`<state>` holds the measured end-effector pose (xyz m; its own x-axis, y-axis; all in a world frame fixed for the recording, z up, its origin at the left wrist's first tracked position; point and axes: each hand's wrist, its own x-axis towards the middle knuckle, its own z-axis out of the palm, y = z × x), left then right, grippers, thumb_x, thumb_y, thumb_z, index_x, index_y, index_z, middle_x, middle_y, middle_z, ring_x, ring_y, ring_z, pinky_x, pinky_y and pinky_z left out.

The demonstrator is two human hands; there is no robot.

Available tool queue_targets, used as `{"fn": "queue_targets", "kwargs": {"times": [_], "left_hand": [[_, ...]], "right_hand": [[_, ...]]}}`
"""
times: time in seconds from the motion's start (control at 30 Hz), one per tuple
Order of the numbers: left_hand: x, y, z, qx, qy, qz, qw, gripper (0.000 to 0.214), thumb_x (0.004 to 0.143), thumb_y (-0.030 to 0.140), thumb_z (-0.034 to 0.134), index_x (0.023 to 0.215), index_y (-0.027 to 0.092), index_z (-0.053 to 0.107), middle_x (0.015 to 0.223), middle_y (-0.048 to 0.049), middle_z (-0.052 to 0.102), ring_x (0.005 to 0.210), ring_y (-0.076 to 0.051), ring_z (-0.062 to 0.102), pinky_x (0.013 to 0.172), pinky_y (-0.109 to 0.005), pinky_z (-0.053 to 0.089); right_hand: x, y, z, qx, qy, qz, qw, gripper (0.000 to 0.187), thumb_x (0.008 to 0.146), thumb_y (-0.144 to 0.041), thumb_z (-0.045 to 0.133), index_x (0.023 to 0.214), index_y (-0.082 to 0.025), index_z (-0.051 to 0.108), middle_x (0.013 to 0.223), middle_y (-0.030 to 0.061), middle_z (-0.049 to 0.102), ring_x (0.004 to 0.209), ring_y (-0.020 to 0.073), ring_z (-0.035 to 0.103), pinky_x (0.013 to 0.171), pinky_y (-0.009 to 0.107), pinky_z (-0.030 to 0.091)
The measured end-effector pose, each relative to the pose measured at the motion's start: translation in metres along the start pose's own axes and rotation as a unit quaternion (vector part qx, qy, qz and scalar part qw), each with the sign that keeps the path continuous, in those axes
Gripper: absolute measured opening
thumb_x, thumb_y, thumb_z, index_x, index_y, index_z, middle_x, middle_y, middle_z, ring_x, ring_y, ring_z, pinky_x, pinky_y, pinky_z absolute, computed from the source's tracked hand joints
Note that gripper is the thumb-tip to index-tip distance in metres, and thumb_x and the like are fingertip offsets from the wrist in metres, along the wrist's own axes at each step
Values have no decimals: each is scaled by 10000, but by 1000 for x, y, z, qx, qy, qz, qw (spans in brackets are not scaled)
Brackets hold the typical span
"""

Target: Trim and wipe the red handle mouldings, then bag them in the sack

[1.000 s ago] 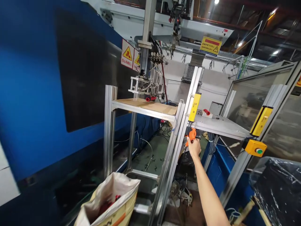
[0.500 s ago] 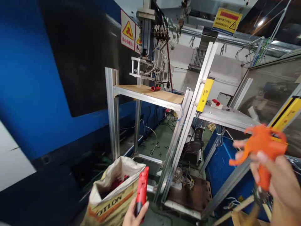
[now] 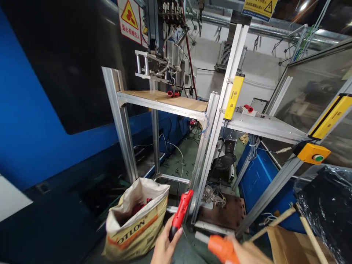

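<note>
My left hand [image 3: 165, 239] is closed around the black lower end of a red and black plastic housing [image 3: 182, 209], which tilts up and to the right. At the bottom edge, my right hand [image 3: 246, 253] grips an orange air blow gun [image 3: 222, 248]. Its pale nozzle [image 3: 202, 237] points left toward the housing, apart from it. The fingers of the right hand are partly cut off by the frame and blurred. Left of my hands stands an open woven sack [image 3: 137, 231] with red and black pieces [image 3: 140, 206] inside.
An aluminium frame holds a brown board [image 3: 162, 98] with a red part [image 3: 173, 94] under a machine arm [image 3: 156, 66]. A metal table [image 3: 264, 124] carries another red part [image 3: 248, 108]. At right are a yellow button box [image 3: 314, 153], black plastic wrapping [image 3: 327, 205] and cardboard [image 3: 288, 242].
My right hand has come down and left with the air blow gun, turning its nozzle toward the housing. My left hand has moved right and slightly up with the housing. The view has shifted.
</note>
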<state>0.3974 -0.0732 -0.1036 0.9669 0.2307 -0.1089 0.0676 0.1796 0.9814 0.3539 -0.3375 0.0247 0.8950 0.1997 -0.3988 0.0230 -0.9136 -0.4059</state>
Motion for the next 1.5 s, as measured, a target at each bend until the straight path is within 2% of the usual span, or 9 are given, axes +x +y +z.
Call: {"fn": "queue_targets", "kwargs": {"times": [0.13,0.27,0.43,0.57,0.77,0.97,1.13,1.2,1.5], "left_hand": [[-3,1,-9,-49,0,-30,998,633,584,388,854,1136,200,607,1229,-111,661,1225,-323,536,1102,-345,333],[-4,9,-18,-139,-34,-110,984,841,667,406,814,1357,231,367,1018,-118,729,766,-254,688,660,-330,557],[-5,21,-28,-371,-3,-279,886,714,752,13,661,1386,158,365,904,-111,724,654,-200,685,541,-255,573],[-9,21,-40,-425,0,-326,844,440,936,85,405,1373,127,388,846,-87,687,491,-77,582,403,-124,486],[-16,11,-50,-425,-18,-347,836,349,1007,160,271,1246,66,507,784,-60,647,353,43,370,293,7,252],[-12,-8,-48,-246,-29,-264,932,225,896,202,571,1080,83,619,916,-124,700,600,-85,619,529,-142,535],[2,-30,-61,-1,7,-75,997,609,575,458,840,1068,166,633,1174,-142,668,1094,-346,617,986,-471,490],[6,-36,-69,97,32,13,995,579,567,477,814,1037,179,655,1156,-140,683,1155,-380,574,1091,-545,353],[15,-51,-102,373,44,288,881,311,842,314,519,1088,248,697,1140,-112,712,1026,-291,655,906,-428,531]], "right_hand": [[-2,-10,0,4,31,-52,998,485,859,-461,452,1288,-291,600,932,82,738,875,275,698,765,313,515],[-3,-19,1,-9,18,-41,999,469,866,-461,439,1287,-321,589,917,76,732,891,273,695,766,324,511],[4,-32,11,-40,-74,-53,995,404,843,-372,471,1196,-293,651,828,70,736,766,270,714,660,303,509],[11,-34,13,-3,49,-90,995,471,874,-446,454,1288,-274,597,954,83,725,913,266,689,744,302,503],[17,-43,4,-55,-6,-106,993,441,883,-439,422,1252,-281,604,878,77,713,810,265,684,668,308,481],[17,-39,14,-2,-5,-139,990,415,869,-430,428,1203,-304,640,783,42,711,696,243,670,621,302,460],[20,-50,-5,-41,-95,-66,992,575,900,-471,363,1401,-202,449,1127,158,643,1092,322,601,872,398,453],[20,-56,-16,-59,-186,-55,979,601,880,-487,408,1415,-214,421,1138,166,629,1096,348,598,862,424,461],[23,-47,-18,6,-128,-74,989,554,896,-493,426,1391,-245,449,1136,112,634,1078,298,590,847,363,454]]}}
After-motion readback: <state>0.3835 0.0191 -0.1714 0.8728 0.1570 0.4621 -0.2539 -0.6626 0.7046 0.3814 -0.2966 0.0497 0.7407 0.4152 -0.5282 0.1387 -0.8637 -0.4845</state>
